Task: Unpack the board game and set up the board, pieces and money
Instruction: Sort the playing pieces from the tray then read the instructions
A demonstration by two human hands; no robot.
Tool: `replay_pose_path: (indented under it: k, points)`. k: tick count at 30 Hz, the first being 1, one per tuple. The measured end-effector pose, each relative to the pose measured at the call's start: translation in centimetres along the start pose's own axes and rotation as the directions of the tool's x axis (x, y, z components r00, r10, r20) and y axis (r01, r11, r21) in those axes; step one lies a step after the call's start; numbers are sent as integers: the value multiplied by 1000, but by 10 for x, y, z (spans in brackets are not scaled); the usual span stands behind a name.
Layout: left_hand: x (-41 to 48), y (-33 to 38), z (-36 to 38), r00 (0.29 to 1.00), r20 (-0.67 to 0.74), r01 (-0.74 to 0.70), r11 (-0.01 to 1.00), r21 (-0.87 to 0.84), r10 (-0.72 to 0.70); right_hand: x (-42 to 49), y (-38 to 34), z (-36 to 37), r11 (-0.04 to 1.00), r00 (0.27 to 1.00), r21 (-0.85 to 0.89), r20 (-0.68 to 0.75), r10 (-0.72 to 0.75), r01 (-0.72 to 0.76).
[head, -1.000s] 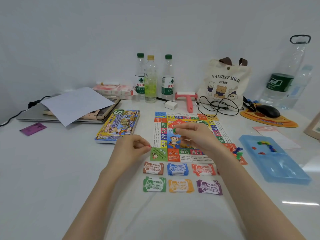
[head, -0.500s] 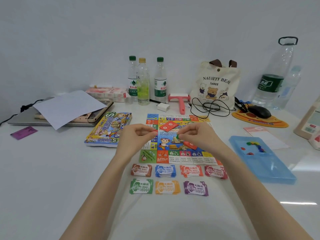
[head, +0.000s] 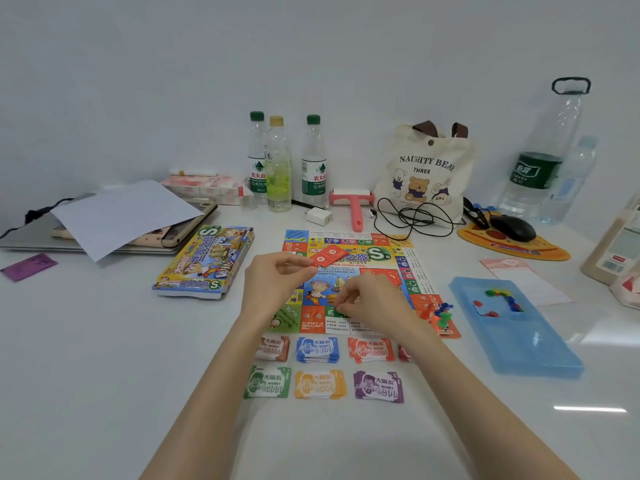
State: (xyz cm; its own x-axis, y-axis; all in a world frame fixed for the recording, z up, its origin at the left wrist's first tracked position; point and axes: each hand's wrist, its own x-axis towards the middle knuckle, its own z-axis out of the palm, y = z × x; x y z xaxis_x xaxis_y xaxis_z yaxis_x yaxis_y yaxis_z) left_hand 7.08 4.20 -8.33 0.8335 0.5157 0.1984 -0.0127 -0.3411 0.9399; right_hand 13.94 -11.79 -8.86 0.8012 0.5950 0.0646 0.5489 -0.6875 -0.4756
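The colourful game board (head: 377, 258) lies flat mid-table, with a red card stack (head: 329, 256) on its far part. My left hand (head: 273, 278) hovers over the board's left side, thumb and forefinger close together at the edge of the red cards; whether they pinch anything is unclear. My right hand (head: 374, 299) pinches a small green piece (head: 341, 311) low over the board's near edge. Several money stacks (head: 320, 384) lie in two rows in front of the board. Pawns (head: 441, 315) stand on its near right corner.
The game box (head: 207, 261) lies left of the board. A blue tray (head: 519, 341) on the right holds loose coloured pieces (head: 502, 299). Three bottles (head: 278, 168), a pink roller (head: 355, 206), a tote bag (head: 426, 171), cables and a mouse (head: 510, 228) line the back. A laptop under paper (head: 124, 216) sits at the left.
My right hand came down from the board's middle to its near edge, still pinching the green piece. My left hand rose from the board's near left corner to the red cards.
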Motion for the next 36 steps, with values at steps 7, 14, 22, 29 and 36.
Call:
replay_pose_path:
  k: [7, 14, 22, 29, 36]
  points:
    - [-7, -1, -5, 999, 38, -17, 1000, 10, 17, -6, -2, -12, 949, 976, 312, -217, 22, 48]
    - [-13, 6, -2, 990, 134, -41, 999, 30, 37, -26, -1, -37, 872, 955, 464, -296, -12, 155]
    - [-17, 10, 4, 966, 244, -94, 996, 11, 89, -27, 9, -32, 884, 971, 446, -234, -40, 144]
    - [-18, 12, 8, 962, 261, -82, 997, -10, 82, -26, 12, -29, 876, 972, 450, -219, -81, 174]
    - [-20, 13, 9, 959, 268, -93, 996, -17, 94, -25, 13, -27, 899, 974, 404, -208, -92, 171]
